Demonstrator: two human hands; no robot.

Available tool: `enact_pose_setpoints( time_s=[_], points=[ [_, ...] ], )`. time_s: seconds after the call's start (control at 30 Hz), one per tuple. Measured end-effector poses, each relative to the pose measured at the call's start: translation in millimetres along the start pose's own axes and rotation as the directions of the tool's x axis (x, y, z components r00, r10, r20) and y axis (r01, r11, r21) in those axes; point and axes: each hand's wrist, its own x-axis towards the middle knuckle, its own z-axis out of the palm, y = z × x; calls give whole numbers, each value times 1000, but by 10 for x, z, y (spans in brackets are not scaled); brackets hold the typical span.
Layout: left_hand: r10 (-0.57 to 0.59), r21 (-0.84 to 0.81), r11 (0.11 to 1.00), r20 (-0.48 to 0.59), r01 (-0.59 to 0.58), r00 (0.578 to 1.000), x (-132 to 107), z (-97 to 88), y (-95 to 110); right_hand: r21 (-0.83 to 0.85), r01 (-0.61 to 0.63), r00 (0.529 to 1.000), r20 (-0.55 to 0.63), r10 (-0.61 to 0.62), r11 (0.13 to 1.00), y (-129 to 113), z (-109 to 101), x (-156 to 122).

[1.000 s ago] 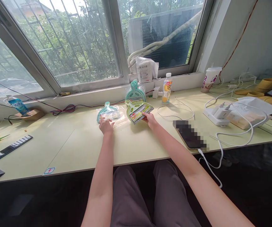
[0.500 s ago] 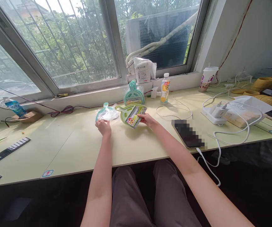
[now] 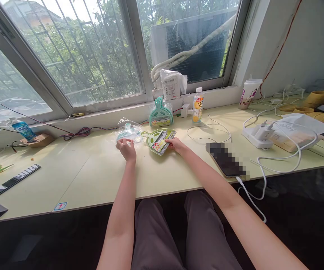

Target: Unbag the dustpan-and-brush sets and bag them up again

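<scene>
In the head view, your right hand [image 3: 175, 144] is closed on the near right edge of the green dustpan and brush [image 3: 155, 142], in the middle of the table [image 3: 94, 180]; its handle points left and far. Whether it rests on the tabletop, you cannot tell. It should be light and fairly stiff, and the smooth plastic may slip a little; the rim or the looped handle looks the better hold, as bristles would bend.

Your left hand [image 3: 126, 150] has its fingers curled at the near edge of the teal dustpan [image 3: 128, 128], just left of the green one; whether they pinch its clear wrap [image 3: 137, 132] is unclear. That film is crinkled and glossy, likely slick and easily torn.

The pans are rounded; the green set's brush shows a fringe of greyish bristles and a bright printed label.
</scene>
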Motion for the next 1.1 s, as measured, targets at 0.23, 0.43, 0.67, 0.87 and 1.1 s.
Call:
enact_pose_setpoints(
  time_s=[0.23,0.43,0.67,0.87,1.1],
  points=[
    [196,-58,980,142,-190,970,-31,50,75,-61,2,983,186,10,998,-7,47,-78],
    [186,-137,974,43,-179,982,-76,-43,262,-34,54,991,128,-49,998,-29,103,-127],
    [-275,-451,836,147,312,950,54,-105,267,19,131,986,98,-132,991,-53,91,-137],
    [23,-687,401,668,606,744,35,39,140,-11,108,983,148,-105,994,-15,128,-133],
    [83,-647,248,756,721,649,-83,38,254,51,146,974,165,-153,988,37,190,-115]
  ],
)
